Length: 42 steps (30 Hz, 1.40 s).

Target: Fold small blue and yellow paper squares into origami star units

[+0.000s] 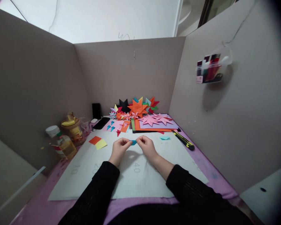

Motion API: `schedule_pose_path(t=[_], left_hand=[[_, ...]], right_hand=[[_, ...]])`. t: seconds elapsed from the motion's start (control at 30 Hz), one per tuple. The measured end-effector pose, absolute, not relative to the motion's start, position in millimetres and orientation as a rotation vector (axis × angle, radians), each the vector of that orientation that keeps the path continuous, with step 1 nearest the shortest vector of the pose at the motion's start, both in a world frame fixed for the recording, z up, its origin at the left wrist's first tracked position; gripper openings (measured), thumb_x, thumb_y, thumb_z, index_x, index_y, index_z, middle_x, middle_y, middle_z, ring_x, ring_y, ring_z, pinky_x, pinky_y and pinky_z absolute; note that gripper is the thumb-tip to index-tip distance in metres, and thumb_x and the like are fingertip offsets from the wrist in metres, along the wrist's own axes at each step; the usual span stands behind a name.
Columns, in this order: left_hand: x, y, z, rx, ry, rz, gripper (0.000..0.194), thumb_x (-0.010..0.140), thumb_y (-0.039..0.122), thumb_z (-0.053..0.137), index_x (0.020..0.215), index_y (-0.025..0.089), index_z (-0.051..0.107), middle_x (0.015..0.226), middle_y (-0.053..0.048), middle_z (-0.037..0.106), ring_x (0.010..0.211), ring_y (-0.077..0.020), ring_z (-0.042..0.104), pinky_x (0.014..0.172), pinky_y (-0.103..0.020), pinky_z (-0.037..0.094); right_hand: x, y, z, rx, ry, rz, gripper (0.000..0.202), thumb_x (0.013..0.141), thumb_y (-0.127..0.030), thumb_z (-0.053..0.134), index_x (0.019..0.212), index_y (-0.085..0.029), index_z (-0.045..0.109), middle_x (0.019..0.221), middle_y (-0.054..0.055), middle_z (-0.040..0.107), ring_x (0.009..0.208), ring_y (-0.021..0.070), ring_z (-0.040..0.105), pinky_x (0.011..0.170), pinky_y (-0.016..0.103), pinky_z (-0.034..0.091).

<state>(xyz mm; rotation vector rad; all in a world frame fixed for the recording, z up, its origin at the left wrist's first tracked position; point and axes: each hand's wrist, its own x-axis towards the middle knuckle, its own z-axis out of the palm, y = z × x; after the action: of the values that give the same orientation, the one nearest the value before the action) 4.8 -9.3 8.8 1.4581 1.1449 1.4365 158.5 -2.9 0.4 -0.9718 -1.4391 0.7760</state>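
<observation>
A small piece of blue paper (133, 142) is pinched at both ends above the white mat. My left hand (120, 149) grips its left end between thumb and fingers. On the right end, my right hand (147, 147) holds it the same way. Parts of the paper are hidden behind the fingertips. Left of my hands lie an orange paper square (95, 140) and a yellow paper square (101, 144). To the right rests a folded light-blue paper piece (165, 138).
Folded paper stars (138, 107) stand along the back partition. A yellow-black utility knife (184, 140) lies at the mat's right edge. A bottle (64, 145) and a yellow-lidded jar (73, 128) stand at left. A phone (101, 123) lies behind. A plastic container (210, 70) hangs on the right wall.
</observation>
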Motion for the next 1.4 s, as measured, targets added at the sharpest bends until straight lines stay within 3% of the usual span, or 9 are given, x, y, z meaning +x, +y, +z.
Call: schedule_pose_path(t=[0.5,0.7,0.83,1.0,1.3,1.4], left_hand=[[6.4,-9.7,7.5,1.394,1.113,1.457,0.019,0.065,0.027,0.068,0.063,0.014,0.054,0.065,-0.002,0.062,0.058,-0.0116,0.057,0.057,-0.023,0.043],[7.7,-11.3,9.1,1.404,1.053,1.466,0.024,0.063,0.025,0.069,0.067,0.016,0.047,0.066,0.001,0.059,0.058,-0.0098,0.056,0.057,-0.021,0.042],[7.3,-10.2,7.4,1.375,0.988,1.43,0.025,0.067,0.027,0.067,0.079,0.017,0.047,0.063,0.003,0.057,0.059,-0.0096,0.056,0.059,-0.021,0.042],[10.4,-9.1,4.2,1.38,0.944,1.375,0.045,0.065,0.025,0.07,0.099,0.019,0.041,0.068,0.004,0.057,0.064,-0.0102,0.057,0.061,-0.021,0.043],[11.6,-9.7,4.1,1.388,1.011,1.348,0.04,0.066,0.026,0.068,0.092,0.02,0.04,0.053,0.01,0.046,0.047,-0.0051,0.045,0.048,-0.016,0.033],[6.9,-11.1,8.0,1.363,1.013,1.311,0.04,0.065,0.026,0.069,0.09,0.02,0.039,0.052,0.01,0.047,0.047,-0.0062,0.048,0.049,-0.016,0.034]], right_hand=[[156.1,-7.0,2.5,-1.0,-1.446,0.791,0.019,0.075,-0.03,0.052,0.061,-0.018,0.053,0.057,-0.002,0.05,0.057,0.0127,0.045,0.055,0.024,0.037],[157.3,-6.1,2.7,-0.979,-1.536,0.813,0.014,0.073,-0.027,0.054,0.068,-0.016,0.06,0.069,0.002,0.059,0.066,0.0146,0.052,0.064,0.026,0.041],[156.5,-5.5,2.0,-1.03,-1.511,0.845,0.017,0.072,-0.029,0.054,0.064,-0.016,0.059,0.06,0.0,0.056,0.058,0.0126,0.049,0.057,0.024,0.039],[155.0,-4.9,1.6,-1.04,-1.482,0.857,0.018,0.074,-0.03,0.051,0.063,-0.016,0.055,0.058,-0.002,0.052,0.055,0.0113,0.045,0.053,0.022,0.037],[152.7,-7.4,0.5,-1.032,-1.589,0.743,0.016,0.076,-0.027,0.049,0.065,-0.017,0.053,0.064,0.0,0.053,0.062,0.0131,0.047,0.058,0.023,0.038],[157.4,-4.5,0.5,-1.043,-1.59,0.745,0.018,0.076,-0.03,0.049,0.065,-0.017,0.053,0.063,0.0,0.053,0.06,0.0129,0.046,0.057,0.023,0.036]])
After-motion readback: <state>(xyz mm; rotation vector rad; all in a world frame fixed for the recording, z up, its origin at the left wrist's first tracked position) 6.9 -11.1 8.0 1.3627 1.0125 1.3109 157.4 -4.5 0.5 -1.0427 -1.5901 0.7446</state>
